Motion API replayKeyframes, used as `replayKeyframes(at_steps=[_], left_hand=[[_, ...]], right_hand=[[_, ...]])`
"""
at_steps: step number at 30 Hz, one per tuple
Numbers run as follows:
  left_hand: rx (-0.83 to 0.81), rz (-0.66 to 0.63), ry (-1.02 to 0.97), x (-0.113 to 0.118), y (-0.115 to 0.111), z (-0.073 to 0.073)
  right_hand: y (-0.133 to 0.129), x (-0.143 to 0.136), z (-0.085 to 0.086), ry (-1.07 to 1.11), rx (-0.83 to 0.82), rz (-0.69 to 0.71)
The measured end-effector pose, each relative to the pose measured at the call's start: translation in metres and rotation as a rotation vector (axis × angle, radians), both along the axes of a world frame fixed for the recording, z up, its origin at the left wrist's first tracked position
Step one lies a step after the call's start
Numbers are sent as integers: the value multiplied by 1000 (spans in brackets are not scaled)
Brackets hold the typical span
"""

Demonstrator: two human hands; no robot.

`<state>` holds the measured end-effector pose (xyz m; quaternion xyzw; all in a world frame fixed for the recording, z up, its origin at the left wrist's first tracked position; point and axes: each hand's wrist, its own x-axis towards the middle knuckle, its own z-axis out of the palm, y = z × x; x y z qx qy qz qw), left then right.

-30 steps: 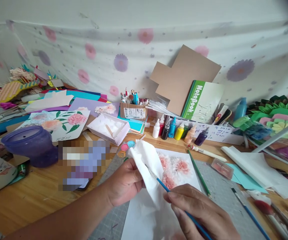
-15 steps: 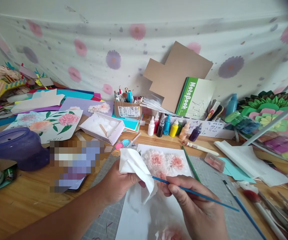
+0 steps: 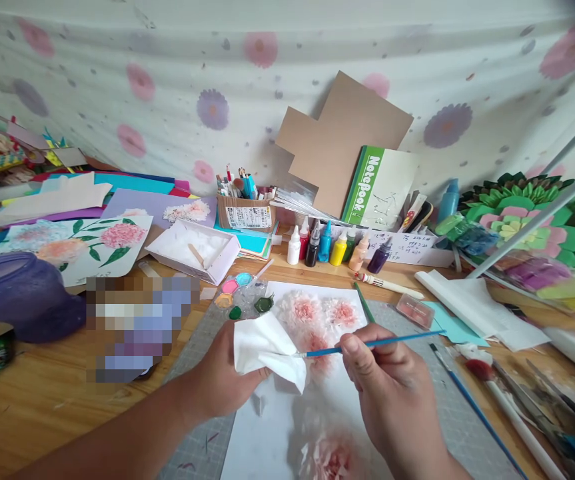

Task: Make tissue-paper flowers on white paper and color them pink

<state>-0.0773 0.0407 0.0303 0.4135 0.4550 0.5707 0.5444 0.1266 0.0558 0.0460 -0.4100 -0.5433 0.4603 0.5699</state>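
Observation:
My left hand [image 3: 230, 373] is closed on a folded white tissue [image 3: 262, 343], held above a white sheet [image 3: 267, 433]. My right hand [image 3: 392, 380] pinches a thin blue paintbrush [image 3: 377, 342], whose tip lies against the tissue; the bristles are mostly hidden in its folds. Fluffy white and pink paper flowers [image 3: 304, 310] sit on the sheet beyond my hands, and another flower [image 3: 332, 457] is close to me. Left of the sheet's far edge stands a clear paint palette [image 3: 244, 293] with pink, blue, orange and green paint.
Paint bottles [image 3: 340, 247] line the back, beside a brush box [image 3: 244, 213]. A white tray [image 3: 192, 250] and purple bowl [image 3: 22, 293] are at the left. A blue-handled brush [image 3: 472, 403], scissors [image 3: 562, 393] and white paper [image 3: 482, 307] lie at the right.
My right hand has turned the brush so its back end points upward. The tissue has been opened flatter, and the view has shifted slightly right, showing more of the palette.

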Motion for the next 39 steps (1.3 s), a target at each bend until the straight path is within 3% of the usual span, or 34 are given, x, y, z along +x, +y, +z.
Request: replayKeyframes(at_steps=[3, 5, 7, 12, 19, 31, 36, 39], left_hand=[[36, 68, 208, -1, 0, 2], [55, 67, 231, -1, 0, 5], [96, -21, 240, 0, 1, 11], [128, -379, 295, 4, 6, 23], [31, -512, 142, 11, 7, 24], [5, -405, -33, 14, 4, 16], [18, -578, -81, 13, 12, 15], [15, -612, -81, 13, 15, 13]], right_hand=[[4, 2, -3, 33, -40, 30], [5, 2, -4, 42, -42, 43], [6, 3, -5, 46, -34, 70], [11, 5, -2, 114, -101, 211], [12, -1, 2, 283, -232, 308], [11, 0, 4, 397, -213, 322], [11, 3, 5, 418, -139, 343], [11, 4, 6, 435, -111, 338]])
